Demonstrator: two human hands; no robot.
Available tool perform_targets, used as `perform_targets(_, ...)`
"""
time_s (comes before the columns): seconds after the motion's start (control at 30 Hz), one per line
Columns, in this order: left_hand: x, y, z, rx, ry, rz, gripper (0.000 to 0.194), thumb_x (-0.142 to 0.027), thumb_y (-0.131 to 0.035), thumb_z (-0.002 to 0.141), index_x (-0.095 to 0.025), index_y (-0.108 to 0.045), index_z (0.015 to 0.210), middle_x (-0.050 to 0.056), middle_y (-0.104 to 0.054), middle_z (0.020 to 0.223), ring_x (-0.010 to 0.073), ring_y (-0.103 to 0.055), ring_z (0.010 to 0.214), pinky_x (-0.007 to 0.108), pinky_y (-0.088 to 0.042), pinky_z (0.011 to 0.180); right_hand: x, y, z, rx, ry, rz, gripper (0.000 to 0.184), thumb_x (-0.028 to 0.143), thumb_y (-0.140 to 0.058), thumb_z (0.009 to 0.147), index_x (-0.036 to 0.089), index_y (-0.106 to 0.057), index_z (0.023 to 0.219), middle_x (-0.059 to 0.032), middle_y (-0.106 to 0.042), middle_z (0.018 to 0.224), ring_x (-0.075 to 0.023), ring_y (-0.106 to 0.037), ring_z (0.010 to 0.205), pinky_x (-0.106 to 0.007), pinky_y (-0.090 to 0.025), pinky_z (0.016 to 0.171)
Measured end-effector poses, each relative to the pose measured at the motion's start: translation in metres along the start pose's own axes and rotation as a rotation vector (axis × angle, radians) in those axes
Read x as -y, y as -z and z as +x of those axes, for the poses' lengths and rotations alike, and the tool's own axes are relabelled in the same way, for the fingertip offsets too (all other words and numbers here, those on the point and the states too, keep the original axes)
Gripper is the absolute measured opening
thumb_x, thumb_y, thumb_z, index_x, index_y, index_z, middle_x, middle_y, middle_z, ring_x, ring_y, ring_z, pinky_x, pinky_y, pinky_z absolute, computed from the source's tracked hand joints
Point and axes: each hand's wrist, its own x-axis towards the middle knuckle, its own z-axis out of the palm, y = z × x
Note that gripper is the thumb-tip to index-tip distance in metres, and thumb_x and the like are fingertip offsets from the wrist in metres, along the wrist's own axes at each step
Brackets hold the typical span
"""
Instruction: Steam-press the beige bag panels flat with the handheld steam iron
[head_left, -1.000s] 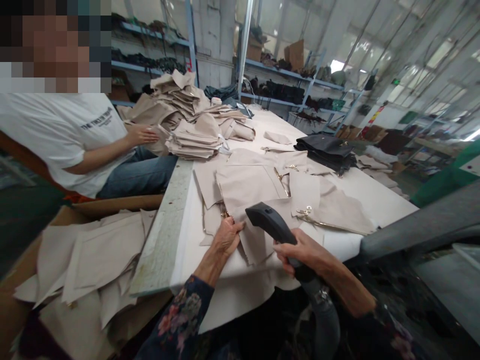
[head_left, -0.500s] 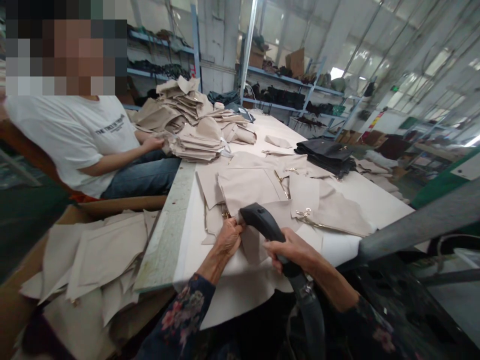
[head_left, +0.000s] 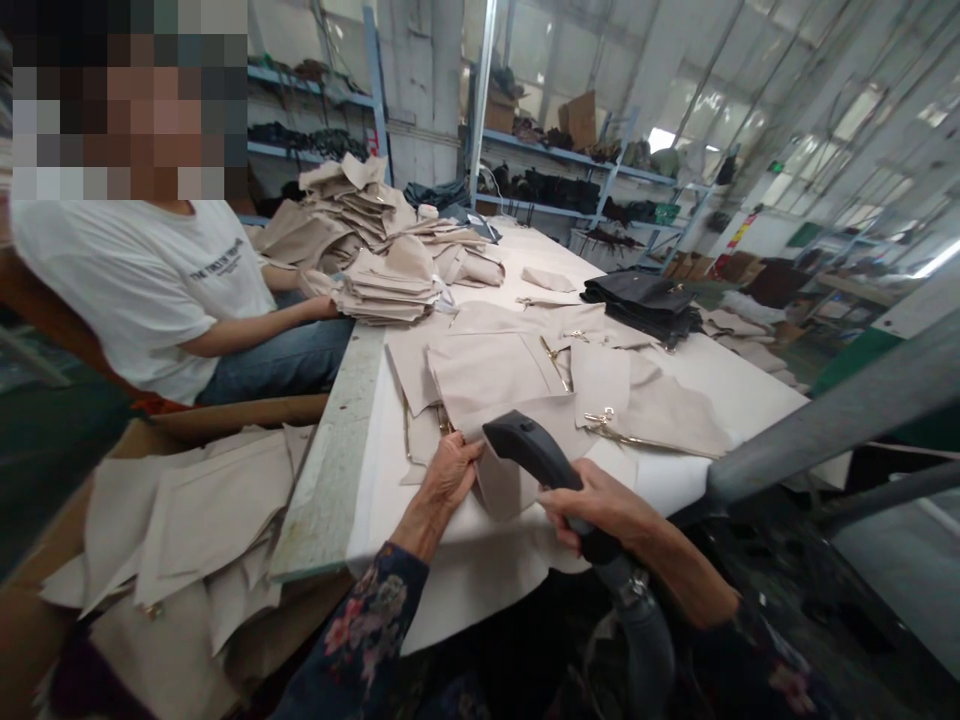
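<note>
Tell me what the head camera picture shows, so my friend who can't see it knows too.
Two bare hands work at a white table: the right hand grips a dark grey handheld tool over a beige fabric piece, and the left hand presses that piece. A person in a white T-shirt sits beside stacked beige pieces.

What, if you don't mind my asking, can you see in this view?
handheld steamer: one, dark grey, hose attached, over the nearest panel
beige fabric panels: many, spread across the table
gold zips: several, on the panels
stacked beige panels: two piles, far end of table
black fabric pieces: one stack, right of table
cardboard box: one, brown, left of table, holding beige panels
table: one, white-covered, centre
metal shelves: blue, in the background
co-worker: one, white T-shirt, seated left
left hand: on a panel, floral sleeve
right hand: gripping the steamer
</note>
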Motion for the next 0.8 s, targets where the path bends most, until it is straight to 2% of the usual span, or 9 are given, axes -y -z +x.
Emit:
perform_targets(0.1,-0.004,0.001,-0.007,-0.038,-0.019,0.077,0.026,-0.017,-0.076,0.047,-0.012,-0.064,0.069,0.006,-0.069,0.067,0.0255,-0.067,0.080,0.036,-0.054,0.075,0.006,-0.004,0.020,-0.034,0.051,0.020,0.032,0.041,-0.067,0.076,0.016,-0.053,0.062,0.0018,-0.051,0.047,-0.0105,-0.049,0.040,-0.021,-0.042,0.039)
perform_targets(0.17,-0.010,0.012,-0.019,-0.116,-0.043,0.170,0.028,-0.022,-0.077,0.047,-0.013,-0.064,0.071,0.005,-0.068,0.064,0.0234,-0.067,0.074,0.034,-0.054,0.070,0.011,0.005,0.025,-0.091,0.107,0.025,0.033,0.041,-0.066,0.077,0.015,-0.053,0.062,0.0006,-0.052,0.048,-0.0109,-0.050,0.042,-0.021,-0.042,0.040)
perform_targets(0.33,-0.036,0.069,-0.074,-0.361,-0.150,0.493,0.027,-0.035,-0.073,0.056,-0.016,-0.063,0.072,0.002,-0.062,0.058,0.0226,-0.063,0.069,0.032,-0.052,0.062,-0.002,0.044,-0.005,-0.176,0.140,0.195,0.031,0.039,-0.073,0.074,0.016,-0.052,0.068,0.0025,-0.051,0.054,-0.0101,-0.049,0.041,-0.022,-0.041,0.038)
perform_targets(0.43,-0.059,0.090,-0.105,-0.418,-0.208,0.899,0.026,-0.037,-0.068,0.064,-0.016,-0.065,0.079,0.006,-0.064,0.067,0.0289,-0.063,0.079,0.041,-0.052,0.071,-0.022,0.054,-0.033,-0.206,0.095,0.192,0.032,0.039,-0.070,0.077,0.016,-0.051,0.065,0.0022,-0.050,0.052,-0.0107,-0.049,0.040,-0.022,-0.040,0.039)
perform_targets(0.53,-0.073,0.081,-0.110,-0.501,-0.487,1.400,0.034,-0.032,-0.062,0.069,-0.014,-0.065,0.098,0.015,-0.064,0.098,0.0369,-0.055,0.105,0.053,-0.042,0.094,-0.039,0.048,-0.053,-0.179,0.065,0.174,0.033,0.040,-0.068,0.078,0.016,-0.052,0.061,0.0025,-0.048,0.046,-0.0111,-0.047,0.038,-0.023,-0.040,0.039)
perform_targets(0.57,-0.074,0.072,-0.104,-0.488,-0.597,1.499,0.037,-0.030,-0.059,0.072,-0.014,-0.063,0.105,0.017,-0.061,0.107,0.0369,-0.052,0.111,0.053,-0.038,0.099,-0.043,0.044,-0.057,-0.169,0.053,0.171,0.034,0.041,-0.067,0.077,0.016,-0.052,0.061,0.0027,-0.048,0.045,-0.0111,-0.047,0.037,-0.023,-0.040,0.039)
perform_targets(0.63,-0.067,0.051,-0.083,-0.332,-0.726,1.572,0.036,-0.026,-0.052,0.077,-0.015,-0.061,0.110,0.016,-0.058,0.114,0.0330,-0.051,0.113,0.049,-0.038,0.100,-0.048,0.034,-0.062,-0.154,0.016,0.158,0.035,0.042,-0.067,0.076,0.016,-0.051,0.060,0.0029,-0.048,0.043,-0.0110,-0.047,0.036,-0.022,-0.039,0.037)
perform_targets(0.73,-0.044,0.024,-0.043,-0.013,-0.608,1.553,0.022,-0.022,-0.049,0.078,-0.017,-0.067,0.089,0.011,-0.063,0.093,0.0264,-0.059,0.091,0.039,-0.045,0.085,-0.052,0.020,-0.058,-0.127,-0.021,0.156,0.034,0.042,-0.067,0.074,0.016,-0.051,0.060,0.0032,-0.049,0.042,-0.0102,-0.046,0.035,-0.021,-0.040,0.037)
perform_targets(0.8,-0.028,0.015,-0.023,0.069,-0.493,1.518,0.018,-0.021,-0.050,0.078,-0.018,-0.067,0.074,0.008,-0.063,0.080,0.0236,-0.059,0.080,0.035,-0.045,0.077,-0.054,0.012,-0.050,-0.115,-0.026,0.179,0.031,0.039,-0.067,0.073,0.016,-0.051,0.062,0.0033,-0.050,0.045,-0.0100,-0.047,0.036,-0.021,-0.041,0.036)
